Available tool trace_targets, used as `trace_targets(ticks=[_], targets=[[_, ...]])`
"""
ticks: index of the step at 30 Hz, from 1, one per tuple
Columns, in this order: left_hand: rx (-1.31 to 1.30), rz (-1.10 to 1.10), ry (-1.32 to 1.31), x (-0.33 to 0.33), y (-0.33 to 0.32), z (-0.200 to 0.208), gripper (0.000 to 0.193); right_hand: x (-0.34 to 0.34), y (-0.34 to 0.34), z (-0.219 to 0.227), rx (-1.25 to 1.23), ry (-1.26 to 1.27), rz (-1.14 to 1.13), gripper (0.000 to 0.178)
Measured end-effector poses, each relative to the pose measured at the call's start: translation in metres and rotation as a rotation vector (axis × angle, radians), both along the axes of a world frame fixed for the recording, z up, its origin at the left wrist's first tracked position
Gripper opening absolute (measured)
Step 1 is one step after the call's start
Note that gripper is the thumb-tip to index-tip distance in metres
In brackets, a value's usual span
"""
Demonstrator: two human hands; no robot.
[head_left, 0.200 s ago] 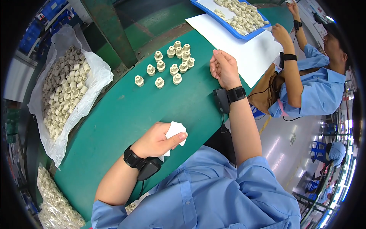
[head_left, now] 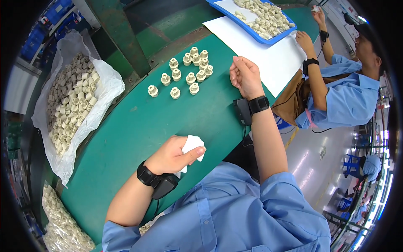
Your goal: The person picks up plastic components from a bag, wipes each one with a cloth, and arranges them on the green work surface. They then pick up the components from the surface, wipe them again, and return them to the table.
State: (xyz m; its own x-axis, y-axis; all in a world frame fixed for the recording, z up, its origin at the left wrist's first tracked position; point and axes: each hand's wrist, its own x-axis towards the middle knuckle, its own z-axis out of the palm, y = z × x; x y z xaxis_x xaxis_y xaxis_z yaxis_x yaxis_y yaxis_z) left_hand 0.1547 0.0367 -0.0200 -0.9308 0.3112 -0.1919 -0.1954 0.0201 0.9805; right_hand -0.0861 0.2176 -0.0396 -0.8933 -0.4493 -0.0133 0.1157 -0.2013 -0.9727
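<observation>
My left hand (head_left: 170, 153) is closed round a crumpled white cloth or tissue (head_left: 193, 145), just above the green table (head_left: 138, 126) near its front edge. Farther off, my right hand (head_left: 247, 77) rests on its side with the fingers loosely curled; its palm is hidden, so I cannot make out whether anything is in it. To its left several cream plastic fittings (head_left: 176, 74), each with a narrower slotted top, stand upright in a loose cluster. The right hand is near the closest of these but does not touch them.
On the left an open white bag (head_left: 111, 80) holds many cream fittings; below it lies a clear bag (head_left: 63, 222) of them. At the back right a blue tray (head_left: 270, 41) of fittings sits on white paper (head_left: 273, 75). A co-worker (head_left: 348, 101) works at the right.
Both my hands stay in place; the view has shifted very slightly. The co-worker's nearer hand has dropped a little by the tray, and the farther one now shows a small white piece.
</observation>
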Motion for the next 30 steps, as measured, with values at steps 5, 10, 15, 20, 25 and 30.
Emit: trace_targets(ticks=[5,10,15,20,25,30], targets=[[0.006,-0.007,-0.011,-0.0019,-0.0002,0.0013,0.023,-0.0013,0.0008,-0.0001,0.001,-0.005,-0.007,0.028],[-0.002,0.007,-0.001,0.0001,0.0002,0.0015,0.022,0.0003,-0.0014,-0.0010,-0.003,-0.012,-0.013,0.029],[0.013,0.007,0.015,0.0002,0.0007,-0.0006,0.021,-0.0002,-0.0008,-0.0025,0.001,-0.012,0.009,0.029],[-0.011,-0.005,-0.035,0.0002,0.0006,0.0035,0.019,0.0005,0.0000,-0.0011,-0.005,-0.003,-0.008,0.028],[0.034,0.020,-0.002,-0.0006,0.0002,0.0039,0.018,0.0004,-0.0009,-0.0002,0.005,0.001,-0.004,0.028],[0.117,0.068,0.042,0.0015,0.0013,-0.0036,0.020,0.0011,-0.0026,0.0012,0.030,0.006,-0.014,0.029]])
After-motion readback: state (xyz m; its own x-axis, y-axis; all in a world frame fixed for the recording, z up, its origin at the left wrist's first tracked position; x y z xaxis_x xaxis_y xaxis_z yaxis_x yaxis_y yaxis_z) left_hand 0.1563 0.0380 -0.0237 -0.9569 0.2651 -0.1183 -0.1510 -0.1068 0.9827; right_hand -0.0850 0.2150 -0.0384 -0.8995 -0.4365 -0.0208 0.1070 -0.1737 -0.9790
